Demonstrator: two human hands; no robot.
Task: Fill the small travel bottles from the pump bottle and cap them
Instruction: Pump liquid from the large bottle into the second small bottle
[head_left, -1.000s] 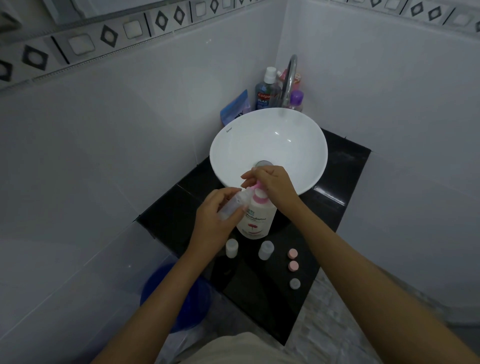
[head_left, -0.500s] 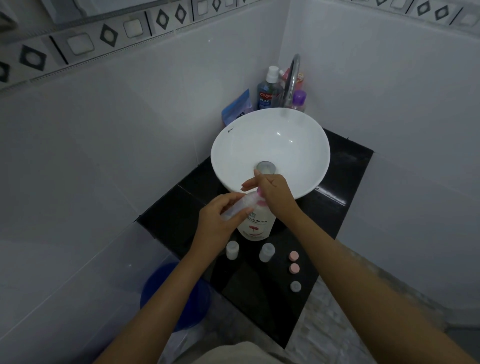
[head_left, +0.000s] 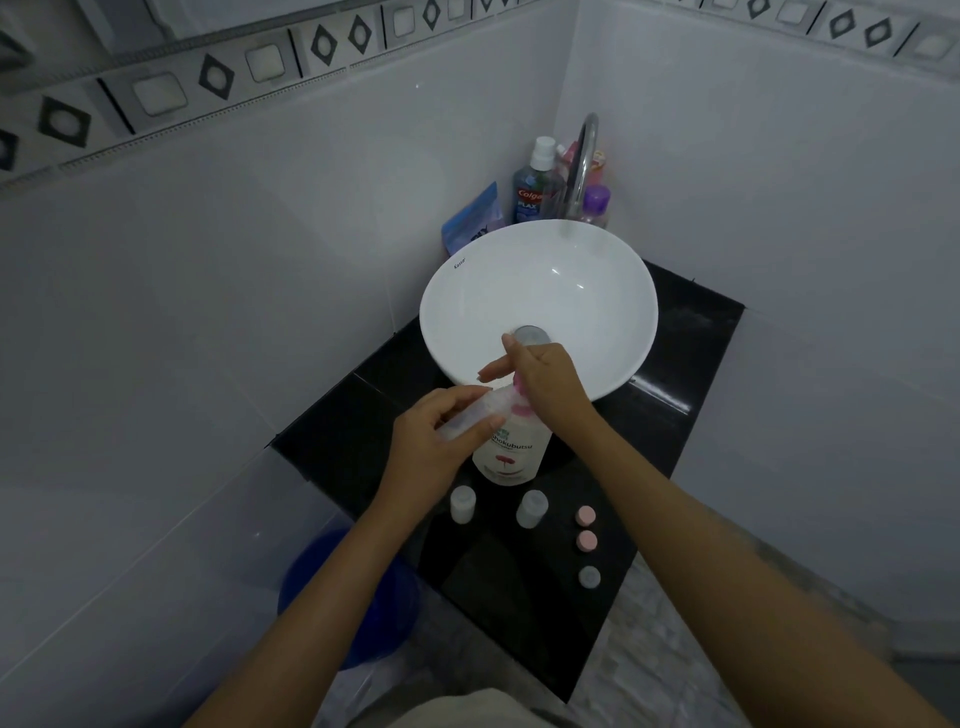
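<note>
On a black counter (head_left: 691, 364), a white pump bottle (head_left: 511, 452) with a pink pump top stands upright just at the six o'clock edge of a round white basin (head_left: 457, 306). The right hand (head_left: 545, 382) sits on top of the pump head, palm down, its fingers extended toward ten o'clock; the pump is mostly hidden beneath it, so whether the fingers wrap it cannot be told. The left hand (head_left: 436, 441) grasps a small clear travel bottle (head_left: 483, 410), tilted so its mouth points up toward the pump's nozzle at about two o'clock; thumb and fingers curl round its body. At six o'clock from the pump bottle, two more small travel bottles stand upright and uncapped, one (head_left: 462, 503) at left and one (head_left: 532, 508) at right, near each other but apart. At four o'clock lie three loose caps in a line running toward six: two pink caps (head_left: 586, 515) (head_left: 587, 540) and a pale grey cap (head_left: 589, 577). Behind the basin at twelve o'clock a curved metal tap (head_left: 582, 166) rises among toiletry bottles (head_left: 535, 187). A blue bucket (head_left: 332, 597) sits on the floor at seven o'clock.
</note>
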